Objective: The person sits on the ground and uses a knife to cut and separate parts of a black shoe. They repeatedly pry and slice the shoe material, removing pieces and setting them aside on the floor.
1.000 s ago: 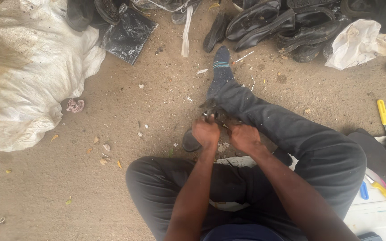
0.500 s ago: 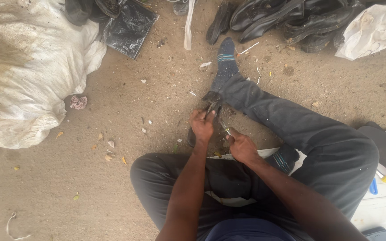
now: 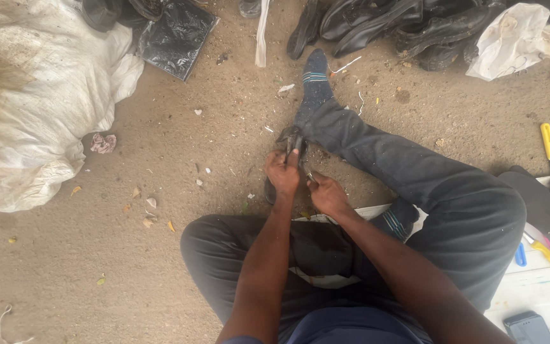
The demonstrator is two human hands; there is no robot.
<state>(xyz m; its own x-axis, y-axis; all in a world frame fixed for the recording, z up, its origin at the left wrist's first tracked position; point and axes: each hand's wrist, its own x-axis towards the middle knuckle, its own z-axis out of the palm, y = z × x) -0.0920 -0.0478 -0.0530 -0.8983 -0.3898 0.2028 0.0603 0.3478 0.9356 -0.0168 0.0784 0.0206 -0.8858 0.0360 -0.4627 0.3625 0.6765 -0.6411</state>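
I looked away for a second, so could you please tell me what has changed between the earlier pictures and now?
Both hands lifted slightly off the ground: the left hand raised the dark shoe piece toward the outstretched leg, and the right hand drew apart, just below it. The left grip stayed closed on it. The white sack and shoe pile stayed put.

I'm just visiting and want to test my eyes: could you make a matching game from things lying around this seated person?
Things:
1. big sack
2. yellow-handled tool
3. black shoes
4. crumpled pink scrap

Places:
A. top of the picture, beyond the outstretched foot
B. far right edge
C. filling the upper left
D. on the dirt beside the sack

Pairs: 1-C, 2-B, 3-A, 4-D
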